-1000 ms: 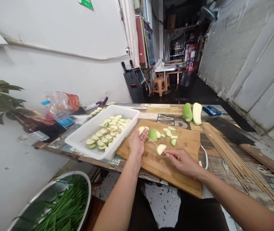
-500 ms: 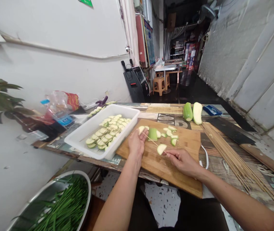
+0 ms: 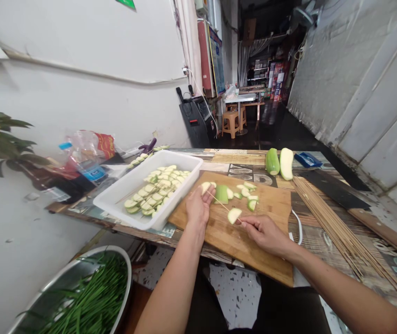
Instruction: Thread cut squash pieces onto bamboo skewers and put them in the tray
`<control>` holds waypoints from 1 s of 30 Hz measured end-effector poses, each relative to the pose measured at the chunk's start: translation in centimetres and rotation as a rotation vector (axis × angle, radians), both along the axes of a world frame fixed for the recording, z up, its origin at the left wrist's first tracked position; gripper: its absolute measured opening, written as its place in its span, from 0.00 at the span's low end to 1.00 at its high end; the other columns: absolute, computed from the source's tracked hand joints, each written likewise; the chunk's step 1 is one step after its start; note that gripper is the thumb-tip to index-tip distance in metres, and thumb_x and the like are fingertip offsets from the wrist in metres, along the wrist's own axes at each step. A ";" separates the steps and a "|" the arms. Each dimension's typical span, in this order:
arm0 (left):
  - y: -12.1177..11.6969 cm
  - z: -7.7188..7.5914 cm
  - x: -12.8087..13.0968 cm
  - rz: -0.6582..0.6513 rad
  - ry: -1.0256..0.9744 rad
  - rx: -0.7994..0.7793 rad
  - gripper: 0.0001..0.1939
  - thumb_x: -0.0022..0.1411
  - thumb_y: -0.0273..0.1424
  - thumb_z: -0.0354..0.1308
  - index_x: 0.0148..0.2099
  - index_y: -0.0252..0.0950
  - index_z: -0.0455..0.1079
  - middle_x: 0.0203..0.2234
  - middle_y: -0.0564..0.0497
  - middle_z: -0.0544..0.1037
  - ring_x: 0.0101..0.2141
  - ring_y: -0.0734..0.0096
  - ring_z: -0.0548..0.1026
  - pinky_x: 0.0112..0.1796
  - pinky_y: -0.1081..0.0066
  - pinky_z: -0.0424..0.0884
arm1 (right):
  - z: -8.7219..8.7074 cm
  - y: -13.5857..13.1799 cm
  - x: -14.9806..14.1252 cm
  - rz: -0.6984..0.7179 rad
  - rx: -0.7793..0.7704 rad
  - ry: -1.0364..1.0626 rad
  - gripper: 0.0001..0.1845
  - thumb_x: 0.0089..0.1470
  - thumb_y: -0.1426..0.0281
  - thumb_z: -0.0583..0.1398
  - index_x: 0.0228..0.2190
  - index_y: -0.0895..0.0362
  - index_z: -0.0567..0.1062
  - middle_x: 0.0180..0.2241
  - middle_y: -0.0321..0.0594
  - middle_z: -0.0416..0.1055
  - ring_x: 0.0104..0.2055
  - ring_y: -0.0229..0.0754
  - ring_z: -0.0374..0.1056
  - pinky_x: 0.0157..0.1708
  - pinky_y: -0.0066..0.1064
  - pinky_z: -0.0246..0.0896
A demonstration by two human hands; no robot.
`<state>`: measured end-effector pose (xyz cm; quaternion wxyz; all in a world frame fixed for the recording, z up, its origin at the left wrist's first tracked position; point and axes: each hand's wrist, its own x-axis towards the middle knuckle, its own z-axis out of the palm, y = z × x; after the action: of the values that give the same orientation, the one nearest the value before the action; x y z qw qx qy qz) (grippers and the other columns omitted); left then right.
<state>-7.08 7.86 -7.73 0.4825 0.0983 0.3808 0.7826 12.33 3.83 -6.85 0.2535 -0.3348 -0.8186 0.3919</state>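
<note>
My right hand (image 3: 263, 232) pinches the near end of a thin bamboo skewer (image 3: 221, 203) over the wooden cutting board (image 3: 254, 253). One pale squash slice (image 3: 233, 215) is threaded on the skewer near that hand. My left hand (image 3: 198, 205) holds another squash piece (image 3: 205, 187) at the skewer's tip. Several more cut squash pieces (image 3: 245, 191) lie on the board beyond the skewer.
A white tray (image 3: 121, 197) of filled squash skewers stands left of the board. A halved squash (image 3: 279, 163), a bundle of bare skewers (image 3: 327, 218) and a cleaver (image 3: 337, 195) lie to the right. A metal bowl of green chives (image 3: 87, 297) sits low on the left.
</note>
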 end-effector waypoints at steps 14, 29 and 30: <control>0.1 -0.2 -0.2 0.002 -0.007 0.015 0.04 0.56 0.23 0.53 0.35 0.26 0.66 0.32 0.38 0.76 0.37 0.58 0.76 0.40 0.61 0.72 | -0.3 0.0 0.1 -0.004 -0.007 0.032 0.14 0.55 0.69 0.48 0.22 0.59 0.66 0.18 0.32 0.51 0.21 0.32 0.47 0.21 0.24 0.43; 0.0 -0.3 0.1 -0.006 0.030 0.012 0.03 0.56 0.23 0.53 0.34 0.28 0.66 0.32 0.39 0.76 0.38 0.59 0.75 0.41 0.60 0.71 | 0.1 0.1 -0.3 -0.017 -0.016 0.004 0.15 0.55 0.69 0.48 0.18 0.58 0.59 0.17 0.31 0.48 0.20 0.32 0.45 0.21 0.26 0.41; 0.0 -0.3 0.1 -0.007 0.037 0.017 0.03 0.56 0.23 0.53 0.34 0.28 0.66 0.32 0.39 0.76 0.38 0.58 0.75 0.41 0.60 0.71 | 0.2 0.1 -0.3 -0.018 -0.015 0.005 0.16 0.55 0.69 0.48 0.18 0.58 0.59 0.17 0.31 0.48 0.20 0.32 0.45 0.21 0.26 0.40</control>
<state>-6.95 7.90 -8.04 0.4774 0.1183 0.3828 0.7821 12.01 3.89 -6.66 0.2564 -0.3430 -0.8119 0.3968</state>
